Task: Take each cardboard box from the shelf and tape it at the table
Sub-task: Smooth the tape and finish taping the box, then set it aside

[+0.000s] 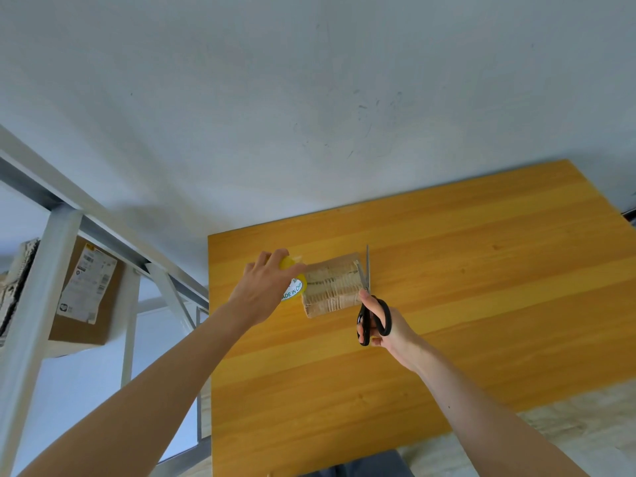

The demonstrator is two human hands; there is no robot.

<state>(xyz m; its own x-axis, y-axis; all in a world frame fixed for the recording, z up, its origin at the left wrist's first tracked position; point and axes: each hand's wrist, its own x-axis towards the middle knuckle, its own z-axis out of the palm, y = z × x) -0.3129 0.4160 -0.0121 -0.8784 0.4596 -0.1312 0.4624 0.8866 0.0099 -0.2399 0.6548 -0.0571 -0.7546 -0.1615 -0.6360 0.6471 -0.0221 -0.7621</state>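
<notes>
Two hands at work on one small parcel. The left hand (261,287) curls round the yellow tape roll (292,271) and holds it against the left end of the cardboard box (332,287) — by the look of it, to keep the strip taut across the top. The right hand (389,333) has its fingers and thumb through the black loops of the scissors (373,315). The blades are slightly parted, point away from the body and sit at the box's right end, probably to trim the strip there; whether tape lies between them I cannot tell. The box lies flat on the yellow wooden worktop (481,270), glossy on top, so this reads as the cutting step. Off left stands the white metal shelf (58,242), and a second box (86,294) with a printed label waits on it — likely next in line.
</notes>
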